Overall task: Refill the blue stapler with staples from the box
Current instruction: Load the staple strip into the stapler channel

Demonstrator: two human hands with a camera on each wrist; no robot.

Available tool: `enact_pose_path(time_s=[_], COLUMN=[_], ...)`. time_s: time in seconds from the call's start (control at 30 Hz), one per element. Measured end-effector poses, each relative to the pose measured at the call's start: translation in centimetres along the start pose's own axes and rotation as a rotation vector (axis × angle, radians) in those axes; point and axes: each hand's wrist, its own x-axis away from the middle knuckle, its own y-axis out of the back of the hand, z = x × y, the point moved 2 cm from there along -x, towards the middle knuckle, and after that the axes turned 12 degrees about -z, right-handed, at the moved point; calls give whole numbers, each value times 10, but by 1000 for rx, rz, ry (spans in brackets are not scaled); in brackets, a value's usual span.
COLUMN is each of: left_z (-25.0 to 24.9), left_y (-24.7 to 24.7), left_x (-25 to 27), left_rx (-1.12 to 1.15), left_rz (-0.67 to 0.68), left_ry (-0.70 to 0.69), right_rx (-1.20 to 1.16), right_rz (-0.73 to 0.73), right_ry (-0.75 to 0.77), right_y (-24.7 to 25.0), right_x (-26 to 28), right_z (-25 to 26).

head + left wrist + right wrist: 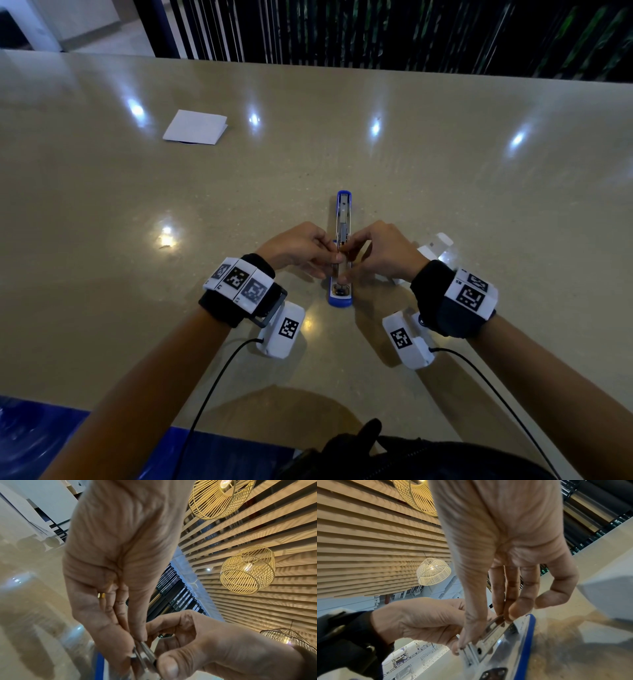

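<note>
the blue stapler point(341, 250) lies flat on the tabletop point(102, 205), right in front, with its long side pointing straight away from the person. the left hand point(294, 247) and the right hand point(383, 251) meet over its middle, one from each side, equally near. both pinch its metal rail point(489, 635).

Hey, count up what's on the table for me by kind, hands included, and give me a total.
Blue staplers, lying opened flat: 1
White folded papers: 1
White boxes, partly hidden behind the right wrist: 1
Hands, both pinching at the stapler's metal rail: 2, left hand and right hand
Total: 5
</note>
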Motion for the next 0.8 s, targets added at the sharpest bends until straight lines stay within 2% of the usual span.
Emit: enact_pose_path(time_s=[0.3, 0.47, 0.57, 0.67, 0.73, 0.8], left_z=[3, -1, -3, 3, 5, 7], left_y=[2, 2, -11, -31, -39, -38], left_x=[1, 17, 28, 27, 27, 25], left_rx=[-17, -143, -311, -602, -667, -661], left_rz=[18, 45, 90, -23, -136, -165], left_ry=[8, -21, -60, -198, -235, -229], right_rx=[-27, -99, -186, -264, -300, -313], right_rz=[2, -233, -216, -95, -77, -70], right_ry=[28, -46, -187, -318, -348, -368], right_y=[9, 23, 18, 7, 3, 1], right_x=[-2, -20, -38, -54, -62, -66], right_z=[-10, -20, -24, -22, -22, -24])
